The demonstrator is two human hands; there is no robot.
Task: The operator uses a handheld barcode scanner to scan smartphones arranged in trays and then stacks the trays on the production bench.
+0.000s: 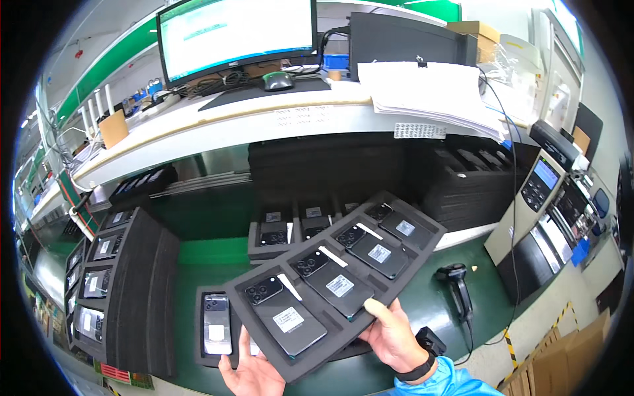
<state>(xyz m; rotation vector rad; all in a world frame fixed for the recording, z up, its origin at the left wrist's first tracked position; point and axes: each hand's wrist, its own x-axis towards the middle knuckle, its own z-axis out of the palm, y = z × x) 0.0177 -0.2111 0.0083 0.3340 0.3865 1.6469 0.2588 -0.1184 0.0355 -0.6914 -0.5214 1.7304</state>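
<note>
Both my hands hold a black foam tray [428, 239], tilted and raised over the green bench. Several dark smartphones [302, 333] lie in its compartments, camera side up, each with a white label. Thin white strips lie beside most of them. My right hand [396, 336] is closed on the tray's near right edge, thumb on top. At the near left corner my left hand [252, 373] supports the tray, its fingers partly hidden. Beneath sits another foam tray [201, 313] with a phone [216, 327] in its left compartment; the held tray hides most of it.
A tall stack of foam trays [148, 290] stands at left, another stack [456, 198] at back right. A phone-filled tray [253, 252] lies behind. At right are a handheld scanner [457, 287] and a label printer [528, 204]. A monitor [238, 39] stands on the shelf above.
</note>
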